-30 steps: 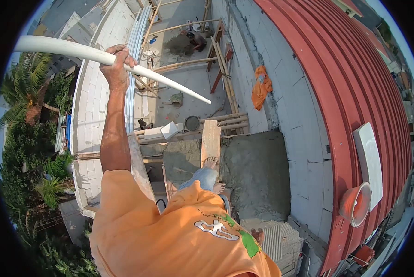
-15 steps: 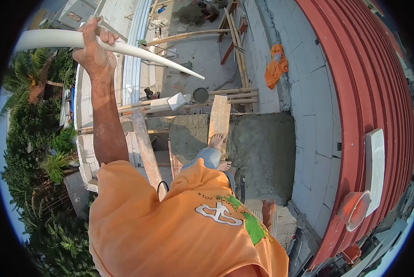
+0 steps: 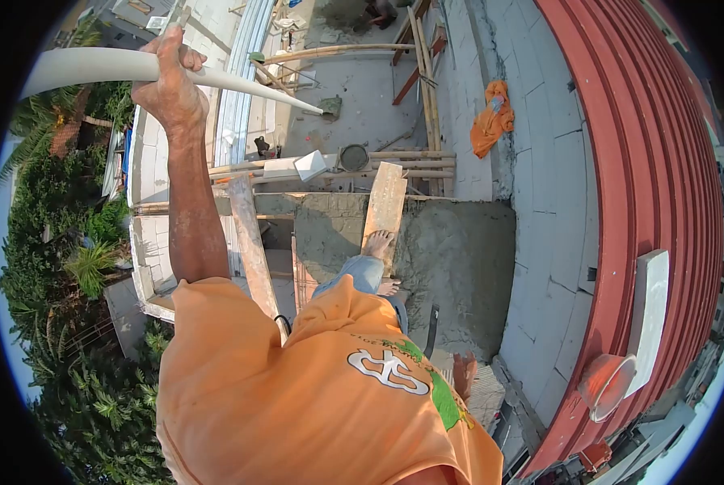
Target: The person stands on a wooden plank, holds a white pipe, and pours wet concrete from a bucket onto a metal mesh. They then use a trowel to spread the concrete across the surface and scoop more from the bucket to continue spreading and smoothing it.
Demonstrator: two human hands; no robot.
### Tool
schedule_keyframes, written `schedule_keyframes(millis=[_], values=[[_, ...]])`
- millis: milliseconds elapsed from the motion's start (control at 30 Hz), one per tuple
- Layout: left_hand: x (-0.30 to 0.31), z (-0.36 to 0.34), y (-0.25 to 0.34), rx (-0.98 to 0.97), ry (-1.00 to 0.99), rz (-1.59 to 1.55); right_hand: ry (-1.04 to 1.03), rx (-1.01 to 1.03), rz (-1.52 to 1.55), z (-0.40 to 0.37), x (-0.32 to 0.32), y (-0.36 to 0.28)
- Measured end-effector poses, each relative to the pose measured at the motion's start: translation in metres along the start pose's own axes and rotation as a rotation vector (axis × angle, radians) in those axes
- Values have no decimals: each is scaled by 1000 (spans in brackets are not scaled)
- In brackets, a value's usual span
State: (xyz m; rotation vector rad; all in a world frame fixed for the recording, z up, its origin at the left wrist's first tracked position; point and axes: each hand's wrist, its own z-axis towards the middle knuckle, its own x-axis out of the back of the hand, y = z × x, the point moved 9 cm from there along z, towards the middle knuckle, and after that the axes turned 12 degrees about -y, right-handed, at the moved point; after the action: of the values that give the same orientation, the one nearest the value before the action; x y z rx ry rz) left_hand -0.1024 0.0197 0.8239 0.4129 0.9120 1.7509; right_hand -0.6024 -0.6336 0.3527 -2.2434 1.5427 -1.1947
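My left hand (image 3: 170, 85) is raised at the upper left, its fingers wrapped round a long white pipe (image 3: 249, 87). The pipe's near end runs off to the left; its far tip overlaps a small greenish object (image 3: 330, 107) on the floor below. My right hand (image 3: 465, 375) hangs low beside my orange shirt (image 3: 297, 396), partly hidden, with fingertips extended and nothing visible in them. A dark strip (image 3: 432, 331) lies near it on the grey concrete. One bare foot (image 3: 378, 243) rests on a wooden plank (image 3: 387, 202).
Fresh-looking concrete (image 3: 467, 259) spreads right of the plank, bounded by a block wall (image 3: 552, 202). Another board (image 3: 253, 242) spans an opening (image 3: 278, 234) at left. A round bucket (image 3: 353, 157) stands by bamboo poles (image 3: 414, 166). An orange cloth (image 3: 491, 121) lies on the wall. Someone (image 3: 380, 12) works below.
The pipe's far tip has shifted left and up, onto the greenish object. My left hand keeps its grip. The view has shifted slightly; my feet stay on the plank and concrete.
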Motion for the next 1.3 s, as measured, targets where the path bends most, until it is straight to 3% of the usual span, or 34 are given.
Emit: schedule_keyframes(millis=[67, 267, 367, 433, 467, 500, 600, 700, 733, 833, 1067, 1167, 1300], values=[[0, 2, 5, 14, 3, -6, -6, -58, -17, -12, 4, 16], [26, -2, 5, -5, 24, -9, 83, -47, -53, -2, 10, -19], [40, 0, 16, -17, 51, 5, 75, 139, -213, -3, 21, -49], [48, 2, 25, -14, 76, 11, -113, 72, -276, 5, 17, -53], [55, 6, 27, -9, 80, 31, -121, -57, -169, 2, 22, -62], [57, 6, 33, -9, 84, 52, -141, -52, -177, 4, 20, -62], [60, 10, 50, -72, 60, 85, 18, 43, -183, 3, 40, -93], [65, 10, 62, -115, 112, 66, 9, 49, -288, 22, 47, -98], [65, 9, 61, -75, 136, 194, -34, 7, -173, 27, 50, -93], [80, 2, 48, -38, 205, 192, -34, -51, -200, 51, 65, -89], [100, 0, 43, -100, 123, 90, 115, 68, -203, 95, 114, -93], [106, -3, 46, -80, 152, 149, -3, -24, -145, 106, 120, -105], [116, -2, 44, -8, 201, 135, 57, 37, -154, 99, 120, -122]])
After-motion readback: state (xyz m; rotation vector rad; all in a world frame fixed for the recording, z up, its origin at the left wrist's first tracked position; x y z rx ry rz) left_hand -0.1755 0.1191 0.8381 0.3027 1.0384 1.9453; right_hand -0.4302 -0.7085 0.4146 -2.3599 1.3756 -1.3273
